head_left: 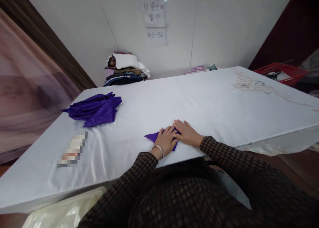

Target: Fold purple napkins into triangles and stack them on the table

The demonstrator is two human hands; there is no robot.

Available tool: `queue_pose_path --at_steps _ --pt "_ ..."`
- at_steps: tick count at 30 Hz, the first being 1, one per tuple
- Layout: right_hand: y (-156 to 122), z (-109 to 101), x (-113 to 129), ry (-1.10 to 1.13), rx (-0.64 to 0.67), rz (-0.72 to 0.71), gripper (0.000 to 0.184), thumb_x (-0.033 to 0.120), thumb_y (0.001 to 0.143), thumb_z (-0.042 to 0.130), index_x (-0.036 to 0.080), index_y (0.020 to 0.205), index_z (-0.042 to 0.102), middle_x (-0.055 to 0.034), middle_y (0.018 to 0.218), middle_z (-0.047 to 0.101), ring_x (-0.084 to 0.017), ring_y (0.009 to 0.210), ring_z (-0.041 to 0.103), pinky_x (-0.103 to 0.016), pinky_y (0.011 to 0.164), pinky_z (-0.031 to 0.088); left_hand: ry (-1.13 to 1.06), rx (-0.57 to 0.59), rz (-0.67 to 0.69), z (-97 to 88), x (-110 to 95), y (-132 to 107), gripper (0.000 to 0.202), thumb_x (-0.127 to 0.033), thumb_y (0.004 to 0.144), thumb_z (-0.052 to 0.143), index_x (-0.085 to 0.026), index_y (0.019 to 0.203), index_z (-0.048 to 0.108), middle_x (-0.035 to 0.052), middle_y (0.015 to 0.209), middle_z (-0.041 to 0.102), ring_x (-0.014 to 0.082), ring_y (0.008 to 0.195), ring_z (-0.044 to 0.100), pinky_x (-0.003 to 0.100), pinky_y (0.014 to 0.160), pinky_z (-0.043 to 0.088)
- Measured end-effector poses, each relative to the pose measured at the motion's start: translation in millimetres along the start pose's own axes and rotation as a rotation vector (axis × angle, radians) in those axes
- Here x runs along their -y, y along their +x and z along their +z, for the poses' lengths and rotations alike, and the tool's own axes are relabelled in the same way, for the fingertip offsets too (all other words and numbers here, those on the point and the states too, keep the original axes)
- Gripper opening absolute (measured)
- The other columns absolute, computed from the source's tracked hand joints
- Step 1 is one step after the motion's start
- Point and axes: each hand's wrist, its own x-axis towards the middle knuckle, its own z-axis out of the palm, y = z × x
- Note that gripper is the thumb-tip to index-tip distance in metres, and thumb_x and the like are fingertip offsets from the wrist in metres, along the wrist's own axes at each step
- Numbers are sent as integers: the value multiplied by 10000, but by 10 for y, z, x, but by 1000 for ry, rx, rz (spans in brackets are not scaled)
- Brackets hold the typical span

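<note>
A purple cloth napkin (pixel 151 136), folded into a small pointed shape, lies near the front edge of the table. Pressing flat on its middle is my left hand (pixel 164 140), fingers stretched out, with a bracelet at the wrist. My right hand (pixel 186 132) rests on the napkin's right side, fingers also extended, its thumb beside the left fingers. Both hands cover much of the cloth, so its folds there are hidden. Back left on the table sits a loose pile of purple napkins (pixel 97 109).
White satin cloth covers the table (pixel 139 105). A pixelated flat object (pixel 72 149) lies at the left. Behind the table are a stack of folded clothes (pixel 126 68) and a wall sign (pixel 155 15). A red basket (pixel 281 72) stands beyond the right end.
</note>
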Motion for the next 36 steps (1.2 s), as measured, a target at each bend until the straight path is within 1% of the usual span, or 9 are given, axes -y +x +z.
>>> queue_pose_path --at_steps 4,7,13,17,22,25,28,31,36 --pt "-11 9 -18 -17 9 -9 723 606 902 301 136 1451 283 -159 1496 281 -282 1393 202 -497 1105 163 -34 -1 -12 -28 28 -33 524 -418 912 427 -220 1395 377 73 1470 374 242 1369 287 487 1119 211" --pt "-17 22 -23 -41 8 -20 720 605 898 315 147 1453 280 -155 1500 276 -286 1394 197 -503 1103 168 -8 -9 -61 -65 156 -156 577 -493 896 435 -227 1403 368 85 1471 368 257 1379 267 507 1131 154" --pt "-31 34 -20 -72 9 -18 725 616 901 284 147 1454 278 -140 1501 281 -277 1394 200 -490 1110 174 36 -28 -363 -164 660 -618 571 -493 900 424 -219 1398 367 98 1475 353 287 1386 244 585 1106 133" --pt "-36 61 -41 -80 -6 -23 719 612 902 278 165 1464 254 -129 1500 290 -277 1395 198 -491 1112 174 2 -180 -536 -205 912 -822 413 -374 907 449 -209 1280 507 103 1398 470 274 1333 358 552 1080 255" --pt "-37 91 -69 -103 -15 -36 707 601 901 292 174 1463 256 -126 1496 303 -282 1390 211 -495 1105 193 -179 -404 -420 -210 930 -780 252 -263 868 503 -206 1071 640 59 1100 683 188 1067 596 360 965 457" --pt "-37 88 -64 -112 -19 -38 705 603 902 283 169 1458 273 -127 1491 314 -279 1390 214 -492 1104 199 -265 -397 -332 -213 875 -693 262 -209 834 542 -205 1078 637 34 1026 705 169 1001 616 336 926 482" --pt "-38 79 -52 -117 -13 -31 710 608 905 267 153 1448 295 -129 1492 309 -272 1391 214 -485 1108 194 -339 -385 -349 -219 851 -630 296 -179 807 565 -210 1094 631 16 950 715 164 945 625 344 910 488" --pt "-41 75 -44 -116 -11 -29 714 611 905 263 149 1448 294 -129 1495 302 -272 1391 212 -489 1108 192 -410 -395 -395 -220 854 -587 331 -180 800 567 -225 1124 613 11 981 706 168 985 611 365 926 478" --pt "-44 71 -43 -126 -21 -33 720 613 903 267 147 1452 283 -138 1496 296 -273 1389 218 -486 1106 197 -464 -363 -310 -219 833 -500 373 -154 791 567 -230 1156 589 9 1006 706 167 1015 596 383 961 445"
